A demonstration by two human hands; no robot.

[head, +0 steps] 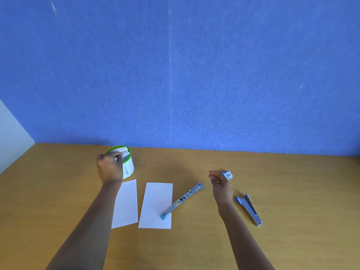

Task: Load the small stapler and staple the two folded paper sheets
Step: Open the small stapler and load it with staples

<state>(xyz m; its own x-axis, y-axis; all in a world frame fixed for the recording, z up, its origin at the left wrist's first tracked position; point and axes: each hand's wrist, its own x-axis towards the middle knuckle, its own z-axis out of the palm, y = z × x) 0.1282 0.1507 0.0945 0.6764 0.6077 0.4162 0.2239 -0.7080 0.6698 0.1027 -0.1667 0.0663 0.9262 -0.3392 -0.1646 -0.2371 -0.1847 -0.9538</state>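
Two white folded sheets lie side by side on the wooden table, the left sheet point(126, 204) and the right sheet point(156, 205). A small metal stapler with blue ends point(182, 200) lies opened out flat, its near end resting on the right sheet. My left hand point(110, 168) is at a green-rimmed white cup point(129, 168), fingers closed on folded paper point(123, 150) standing in it. My right hand point(221, 184) hovers right of the stapler with its fingers drawn together; nothing shows between them. A small staple box point(228, 175) lies just beyond that hand.
A second, closed blue-grey stapler point(249, 209) lies at the right of my right forearm. A blue wall point(175, 75) stands along the table's back edge, and a white panel point(11, 137) closes the left side. Bare wood point(194, 246) stretches towards me.
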